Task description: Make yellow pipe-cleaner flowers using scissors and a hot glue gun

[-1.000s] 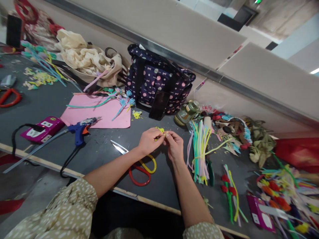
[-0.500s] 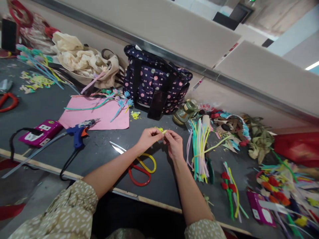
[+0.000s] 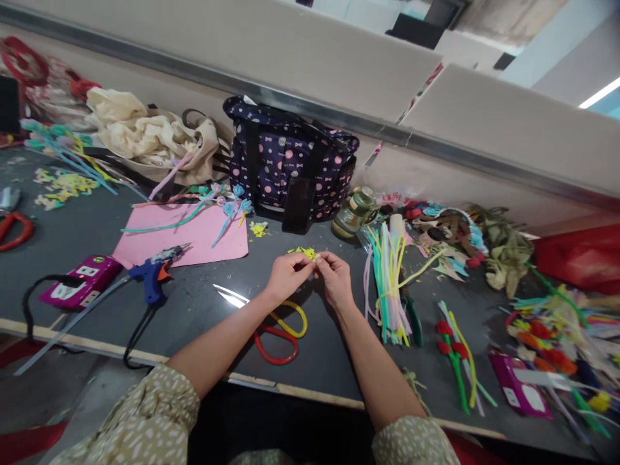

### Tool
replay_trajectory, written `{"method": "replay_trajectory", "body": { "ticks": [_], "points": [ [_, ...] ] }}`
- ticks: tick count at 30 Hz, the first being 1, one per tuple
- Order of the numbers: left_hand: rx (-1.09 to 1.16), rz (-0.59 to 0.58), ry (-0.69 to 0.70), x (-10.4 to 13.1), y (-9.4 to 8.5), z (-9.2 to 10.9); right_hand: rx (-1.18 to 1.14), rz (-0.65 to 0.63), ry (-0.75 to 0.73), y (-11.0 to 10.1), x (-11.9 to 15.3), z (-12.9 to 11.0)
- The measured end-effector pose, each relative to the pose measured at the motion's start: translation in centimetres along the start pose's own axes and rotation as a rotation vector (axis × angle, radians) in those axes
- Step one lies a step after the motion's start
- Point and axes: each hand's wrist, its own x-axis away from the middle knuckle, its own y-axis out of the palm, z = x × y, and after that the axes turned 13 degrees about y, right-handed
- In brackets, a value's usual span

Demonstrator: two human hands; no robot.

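Observation:
Between my fingertips is a small pale yellow piece (image 3: 316, 257), pinched from both sides and partly hidden. My left hand (image 3: 289, 276) closes on it from the left, and my right hand (image 3: 335, 278) from the right. Just behind the hands lies a little pile of yellow bits (image 3: 304, 252). Under my left forearm rest scissors (image 3: 277, 345) with one red and one yellow handle, blades pointing left. A bundle of pastel pipe cleaners (image 3: 387, 284) lies right of my right hand.
Behind stand a dark patterned bag (image 3: 290, 158), a leaning phone (image 3: 298, 205) and a green jar (image 3: 354, 212). To the left are pink paper (image 3: 184, 232), a blue glue gun (image 3: 152, 278) and a purple box (image 3: 80, 282). Red-and-green stems (image 3: 453, 361) lie at right.
The view has shifted slightly. More of the yellow pile shows behind my hands, and the piece between my fingers shows less. Both hands stay pinched together.

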Motion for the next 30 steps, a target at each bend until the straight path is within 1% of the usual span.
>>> {"method": "replay_trajectory", "body": {
  "ticks": [5, 7, 10, 13, 18, 21, 25, 28, 30],
  "points": [
    [0.284, 0.04, -0.229, -0.3, -0.5, -0.3, -0.107, -0.024, 0.042, 0.1, -0.3, 0.2],
    [0.358, 0.042, -0.282, -0.4, -0.5, -0.5, -0.134, -0.039, 0.058, 0.0, -0.4, 0.2],
    [0.396, 0.05, -0.31, -0.4, -0.4, -0.9, -0.148, -0.034, 0.064, -0.1, -0.6, 0.3],
    [0.375, 0.041, -0.32, -0.4, -0.4, -1.4, -0.137, -0.017, 0.058, -0.2, -0.6, 0.3],
    [0.394, -0.049, -0.353, -0.3, -0.5, -2.0, -0.032, -0.008, 0.049, -0.4, -0.6, 0.1],
    [0.437, -0.111, -0.373, -0.3, -0.7, -2.2, -0.035, -0.005, 0.039, -0.5, -0.6, -0.1],
    [0.502, -0.169, -0.473, -0.4, -0.9, -2.3, -0.132, 0.013, 0.07, -0.5, -0.8, -0.3],
    [0.55, -0.155, -0.563, -0.6, -1.2, -2.4, -0.152, 0.057, 0.1, -0.5, -1.0, -0.3],
    [0.571, -0.134, -0.591, -0.7, -1.3, -2.4, -0.139, 0.07, 0.117, -0.5, -1.1, -0.2]
  ]
}}
